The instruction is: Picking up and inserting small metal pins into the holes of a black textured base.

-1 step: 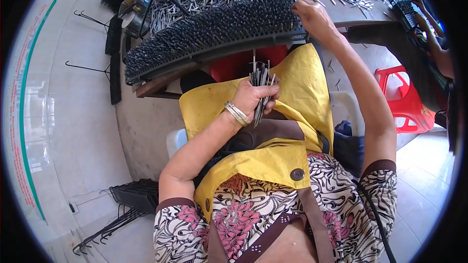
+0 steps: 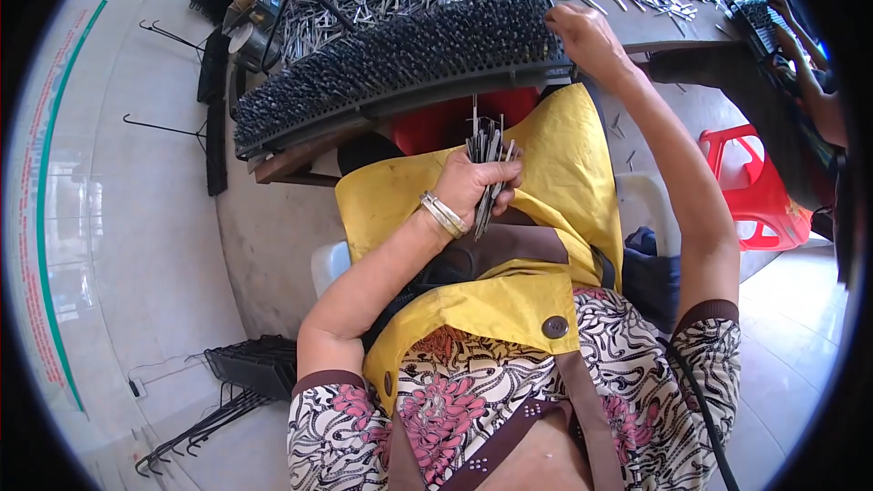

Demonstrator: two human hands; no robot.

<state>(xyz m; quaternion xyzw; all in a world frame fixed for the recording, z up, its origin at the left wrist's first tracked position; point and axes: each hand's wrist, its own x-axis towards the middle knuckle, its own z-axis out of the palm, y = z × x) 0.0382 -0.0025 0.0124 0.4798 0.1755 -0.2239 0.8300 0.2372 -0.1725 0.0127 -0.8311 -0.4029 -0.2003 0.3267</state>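
Observation:
A bundle of thin grey metal strips [image 2: 488,156] is gripped in my left hand [image 2: 473,184], above the yellow apron on my lap. The strips stick out above and below the fist. Across from it lies a long black rack [image 2: 364,109], packed with rows of short dark upright pieces [image 2: 409,50]. My right hand [image 2: 587,36] is at the rack's right end, thumb and fingers pinched together against the last rows. Whatever is between those fingertips is too small or hidden to make out.
Loose metal strips [image 2: 400,2] cover the table behind the rack. A black cable [image 2: 318,2] crosses them. Cans [image 2: 247,44] stand at the left; racks with hooked wires [image 2: 215,145] lean by the wall. A red stool [image 2: 759,186] and another person's arm [image 2: 805,73] are at right.

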